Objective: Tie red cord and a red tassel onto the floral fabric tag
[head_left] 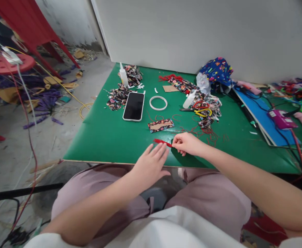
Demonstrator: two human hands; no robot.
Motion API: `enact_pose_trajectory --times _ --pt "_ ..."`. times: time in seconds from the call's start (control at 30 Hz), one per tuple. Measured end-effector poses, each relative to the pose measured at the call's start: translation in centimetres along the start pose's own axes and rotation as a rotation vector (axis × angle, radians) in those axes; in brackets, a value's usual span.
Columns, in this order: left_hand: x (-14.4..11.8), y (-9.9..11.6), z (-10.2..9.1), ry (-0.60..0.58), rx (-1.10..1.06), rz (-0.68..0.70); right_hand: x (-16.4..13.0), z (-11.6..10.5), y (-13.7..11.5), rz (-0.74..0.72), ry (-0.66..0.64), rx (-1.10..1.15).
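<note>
My right hand (188, 143) pinches one end of a small bundle of red threads (161, 141) that lies on the green table (106, 137) near its front edge. My left hand (151, 164) hovers flat with fingers spread just below and left of the bundle, its fingertips close to the threads. Beyond the hands lies a small rectangular cardboard piece wrapped in floral fabric (160, 125), with loose red threads (199, 131) scattered to its right.
A black phone (133, 106), a white tape ring (158, 103), two glue bottles (123, 74) (189, 100), scissors (201, 111), floral fabric scraps (118, 96) and a blue fabric bag (216, 70) lie further back. A blue board (261, 117) with a purple glue gun (280, 119) sits right. Floor clutter lies left.
</note>
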State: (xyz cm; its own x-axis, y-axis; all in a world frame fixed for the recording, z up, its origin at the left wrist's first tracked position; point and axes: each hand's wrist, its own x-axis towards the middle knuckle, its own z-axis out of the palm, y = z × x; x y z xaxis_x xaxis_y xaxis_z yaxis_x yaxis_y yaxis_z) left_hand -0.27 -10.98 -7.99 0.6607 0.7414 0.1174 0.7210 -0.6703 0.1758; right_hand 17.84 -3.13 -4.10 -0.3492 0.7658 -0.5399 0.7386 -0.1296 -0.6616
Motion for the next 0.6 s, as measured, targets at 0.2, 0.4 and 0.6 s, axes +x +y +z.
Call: enact_pose_trajectory --times 0.2,0.4,0.6 --pt "-0.3 -3.0 -2.2 0.066 0.148 -0.294 -0.2 0.0 0.5 -0.035 0.014 -0.053" --pt "1.9 -0.7 -2.9 0.118 0.068 0.083 -0.7 -0.1 0.4 -0.094 0.027 -0.14" --pt "1.1 0.0 0.2 0.0 0.022 -0.091 -1.7 -0.1 0.4 -0.117 0.056 -0.301"
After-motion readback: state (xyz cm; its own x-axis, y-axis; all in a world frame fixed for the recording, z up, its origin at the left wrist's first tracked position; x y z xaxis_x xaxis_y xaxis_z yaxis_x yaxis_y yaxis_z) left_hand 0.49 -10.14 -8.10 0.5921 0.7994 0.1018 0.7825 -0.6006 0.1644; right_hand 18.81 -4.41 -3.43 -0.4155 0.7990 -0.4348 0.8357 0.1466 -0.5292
